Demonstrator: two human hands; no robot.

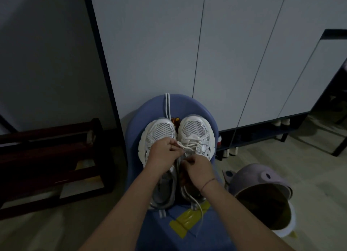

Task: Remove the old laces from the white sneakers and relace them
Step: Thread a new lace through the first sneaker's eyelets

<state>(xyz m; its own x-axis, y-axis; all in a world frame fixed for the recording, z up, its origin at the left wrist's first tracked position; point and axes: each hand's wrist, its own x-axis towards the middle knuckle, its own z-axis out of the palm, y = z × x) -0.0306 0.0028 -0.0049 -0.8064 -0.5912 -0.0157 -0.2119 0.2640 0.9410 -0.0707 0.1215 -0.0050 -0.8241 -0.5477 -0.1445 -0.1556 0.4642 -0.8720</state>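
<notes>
Left grip point(163, 153) pinching, right grip point(199, 169) curled, forearms extended

The room is dim, with a cool blue-grey cast over everything. The right side is lighter: the pale floor point(309, 166) and the cabinet doors point(150, 44) catch a soft, even light, while the left wall sinks into shadow and the dark wooden rack point(50, 157) is nearly black, its detail lost. The white sneakers point(163, 131) are the brightest thing, without glare, and their toe mesh stays legible. The wide lens makes the door seams fan outward and stretches the forearms at the bottom edge. The whole frame is slightly soft and grainy; the left hand point(162, 153) and right hand point(199, 168) show little finger detail.
</notes>
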